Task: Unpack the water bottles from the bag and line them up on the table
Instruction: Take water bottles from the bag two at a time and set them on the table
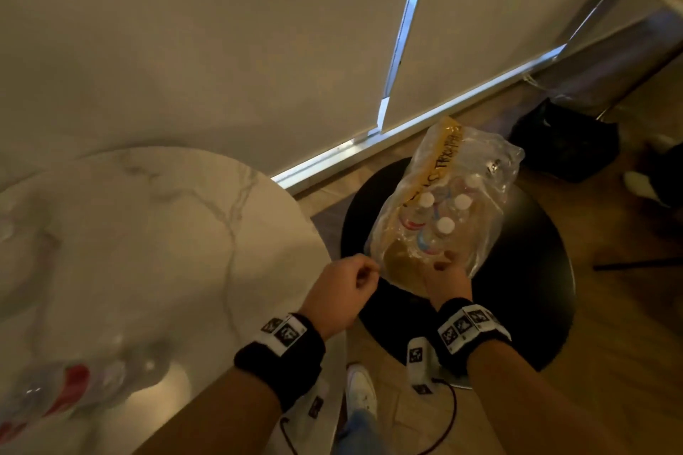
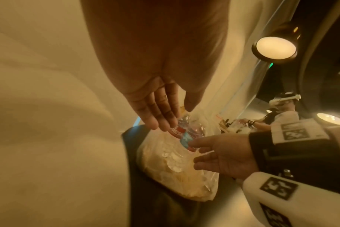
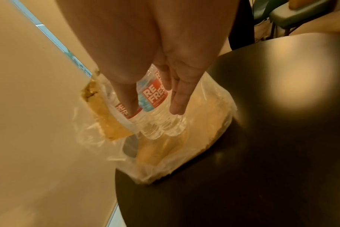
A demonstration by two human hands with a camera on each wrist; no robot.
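Note:
A clear plastic bag (image 1: 476,174) with yellow tape stands on a round black stool (image 1: 525,288). Inside it are several water bottles (image 1: 445,225) with white caps and red-and-blue labels. My right hand (image 1: 443,270) is at the bag's near edge. In the right wrist view its thumb and straight fingers (image 3: 177,99) flank one bottle (image 3: 152,98) and touch it. My left hand (image 1: 347,281) hovers just left of the bag, fingers (image 2: 157,116) straight and pointing down, thumb apart, holding nothing. More bottles (image 1: 74,384) lie blurred on the marble table (image 1: 148,233) at lower left.
The marble table's edge nearly meets the stool. A black bag (image 1: 565,144) sits on the wooden floor behind, by the blind-covered window. My shoe (image 1: 360,392) is below between table and stool. Another person (image 2: 281,113) with a headset sits farther back.

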